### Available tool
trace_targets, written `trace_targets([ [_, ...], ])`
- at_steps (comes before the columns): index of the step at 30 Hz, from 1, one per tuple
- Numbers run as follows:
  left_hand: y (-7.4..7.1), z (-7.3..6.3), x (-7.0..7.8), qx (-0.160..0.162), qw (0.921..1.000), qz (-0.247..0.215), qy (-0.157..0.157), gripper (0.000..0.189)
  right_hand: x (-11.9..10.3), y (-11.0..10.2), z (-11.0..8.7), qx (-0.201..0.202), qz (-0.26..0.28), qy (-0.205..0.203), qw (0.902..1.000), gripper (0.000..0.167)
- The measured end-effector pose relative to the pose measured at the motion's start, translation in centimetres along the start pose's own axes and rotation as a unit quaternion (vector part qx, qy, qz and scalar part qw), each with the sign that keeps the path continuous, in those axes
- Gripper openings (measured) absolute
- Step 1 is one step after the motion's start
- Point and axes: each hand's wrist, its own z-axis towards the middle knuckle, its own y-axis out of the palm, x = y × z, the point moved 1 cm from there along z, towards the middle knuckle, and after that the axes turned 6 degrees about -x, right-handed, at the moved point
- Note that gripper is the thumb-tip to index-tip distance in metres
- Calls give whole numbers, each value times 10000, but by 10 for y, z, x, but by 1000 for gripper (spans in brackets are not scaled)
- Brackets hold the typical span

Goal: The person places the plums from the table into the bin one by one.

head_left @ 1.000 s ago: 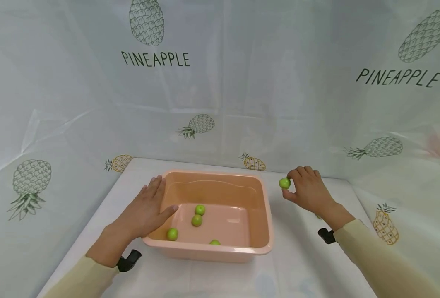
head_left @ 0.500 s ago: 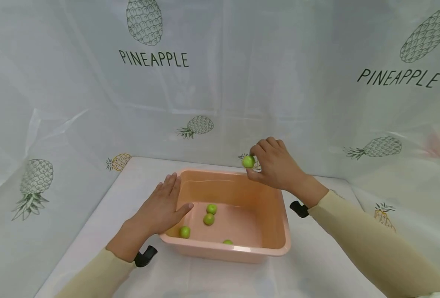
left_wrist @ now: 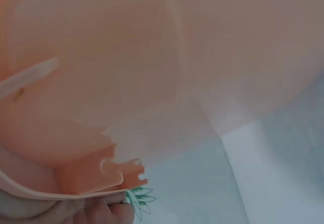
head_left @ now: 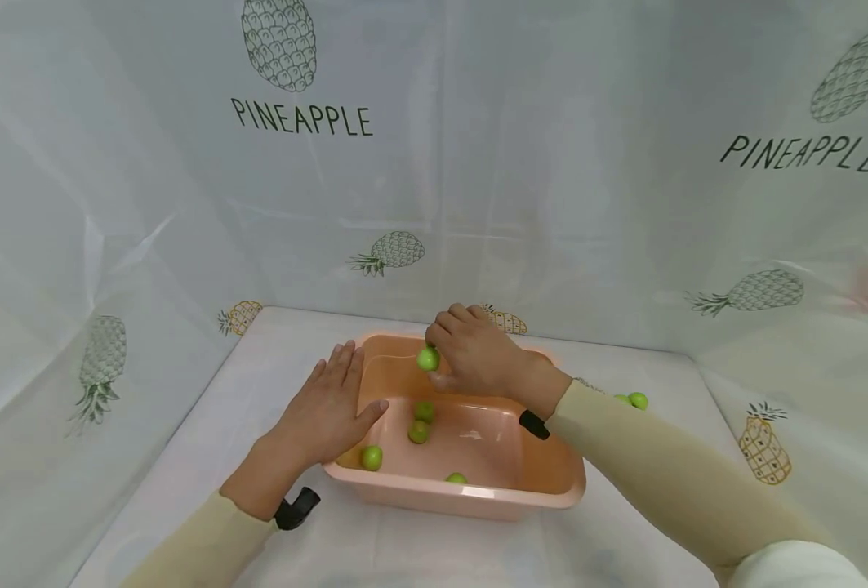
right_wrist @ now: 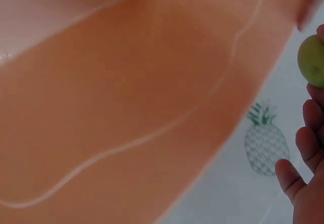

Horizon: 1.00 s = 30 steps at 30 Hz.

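The person's right hand (head_left: 475, 351) is holding a green fruit (head_left: 428, 359) over the far part of the tub (head_left: 488, 457), its fingers and thumb closing on it in a pinch. I can't tell just how high above the tub's floor that fruit is hanging. The left hand (head_left: 331, 408) is resting on the tub's left rim, as the person is facing it; its fingers are lying straight and open along the edge, and the thumb is sticking out over the inside.

Four more fruits are sitting in the tub. A far fruit (head_left: 424, 411) and a middle fruit (head_left: 418, 431) are lying close together near the middle of its floor, a corner fruit (head_left: 371, 457) is sitting in its near left corner, and a front fruit (head_left: 456, 478) is peeping over its near rim, partly hidden. Off to the tub's right, an outer fruit (head_left: 638, 401) is lying on the worktop (head_left: 246, 400) next to a half-hidden fruit (head_left: 621, 398), which the right sleeve (head_left: 647, 457) is partly covering.

Both wrists are wearing black straps, and behind the tub a pale sheet (head_left: 551, 204) printed with pineapples is hanging.
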Motion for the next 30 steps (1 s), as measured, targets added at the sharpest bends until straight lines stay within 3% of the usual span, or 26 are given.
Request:
trace_targets([
  [11,1,-4,2,145,9998,-153,12,90,-17,33,-1,-989,-123,-408,9942,44],
  [20,6,-3,1,246,9996,-96,19,89,-27,46,3,-802,-253,-595,9947,38],
  [30,7,-3,3,283,9995,-115,8,88,-29,56,9,-871,-143,-573,9944,37],
])
